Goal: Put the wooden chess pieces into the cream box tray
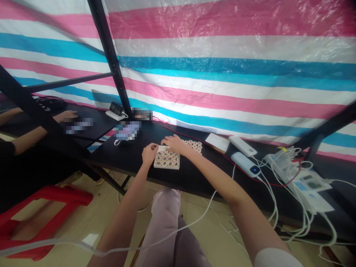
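A shallow white box (167, 167) lies near the front edge of the black table, with round Chinese chess pieces (164, 158) in rows inside it, dark characters facing up. My left hand (149, 153) is closed at the box's far left corner, thumb and fingers gripping its edge. Over the far side of the box, my right hand (174, 144) has its fingers bent downward; whatever is between the fingertips is hidden. More Chinese chess pieces (196, 145) with red marks stand in rows on the table, partly behind my right wrist.
To the right are a white box (217, 142), two white power banks (242, 145) (244, 163) and tangled white cables (302, 185). A red cable crosses the table. At left are a co-worker's hand (68, 115), a black metal post (111, 55) and a red stool (47, 196).
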A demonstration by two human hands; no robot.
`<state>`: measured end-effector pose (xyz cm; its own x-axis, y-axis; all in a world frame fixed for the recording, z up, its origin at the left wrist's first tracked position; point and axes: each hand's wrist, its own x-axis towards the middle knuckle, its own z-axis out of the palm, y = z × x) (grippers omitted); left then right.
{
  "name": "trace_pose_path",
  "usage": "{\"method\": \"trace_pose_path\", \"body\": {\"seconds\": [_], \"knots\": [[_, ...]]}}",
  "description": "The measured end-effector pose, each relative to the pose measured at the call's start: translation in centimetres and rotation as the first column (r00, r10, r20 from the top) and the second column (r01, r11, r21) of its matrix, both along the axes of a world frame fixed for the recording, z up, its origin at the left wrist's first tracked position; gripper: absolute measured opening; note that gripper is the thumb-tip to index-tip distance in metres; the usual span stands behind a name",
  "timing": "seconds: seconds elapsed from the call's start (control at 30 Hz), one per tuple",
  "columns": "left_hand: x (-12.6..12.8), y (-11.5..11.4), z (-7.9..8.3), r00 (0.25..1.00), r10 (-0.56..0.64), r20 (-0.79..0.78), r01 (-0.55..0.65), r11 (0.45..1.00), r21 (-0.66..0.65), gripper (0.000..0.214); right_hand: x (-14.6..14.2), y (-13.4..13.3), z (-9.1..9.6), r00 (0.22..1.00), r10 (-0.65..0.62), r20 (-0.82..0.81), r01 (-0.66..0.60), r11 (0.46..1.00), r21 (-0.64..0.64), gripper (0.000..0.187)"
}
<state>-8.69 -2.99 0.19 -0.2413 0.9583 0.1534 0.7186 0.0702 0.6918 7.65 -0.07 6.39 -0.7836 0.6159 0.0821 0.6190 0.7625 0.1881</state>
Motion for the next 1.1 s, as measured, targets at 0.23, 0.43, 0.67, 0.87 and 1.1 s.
{"method": "trace_pose_path", "body": {"seconds": [0.23, 0.43, 0.67, 0.87, 1.1], "knots": [[-0.3, 0.2, -0.5, 1.000, -0.025, 0.012, 0.024, 0.999, 0.035, 0.022, -0.2, -0.1, -1.2, 0.994, 0.099, 0.056, -0.099, 0.995, -0.008, 0.020], [-0.4, 0.2, -0.5, 0.999, -0.033, 0.021, 0.032, 0.999, 0.028, 0.022, 0.7, 1.6, 0.2, 0.982, -0.138, -0.129, 0.125, 0.987, -0.102, 0.030], [-0.4, 0.4, -0.8, 0.999, -0.027, 0.023, 0.026, 0.999, 0.045, 0.022, 3.3, 4.4, -0.7, 0.823, -0.561, -0.083, 0.556, 0.827, -0.080, 0.057], [-0.3, 0.3, -0.5, 1.000, -0.020, 0.020, 0.020, 1.000, 0.015, 0.022, 4.0, 5.8, -0.5, 0.806, -0.590, -0.045, 0.582, 0.804, -0.126, 0.059], [-0.1, 0.1, -0.1, 1.000, 0.004, 0.003, -0.004, 1.000, -0.014, 0.024, 5.1, 6.1, -0.5, 0.921, -0.390, 0.011, 0.375, 0.878, -0.296, 0.037]]}}
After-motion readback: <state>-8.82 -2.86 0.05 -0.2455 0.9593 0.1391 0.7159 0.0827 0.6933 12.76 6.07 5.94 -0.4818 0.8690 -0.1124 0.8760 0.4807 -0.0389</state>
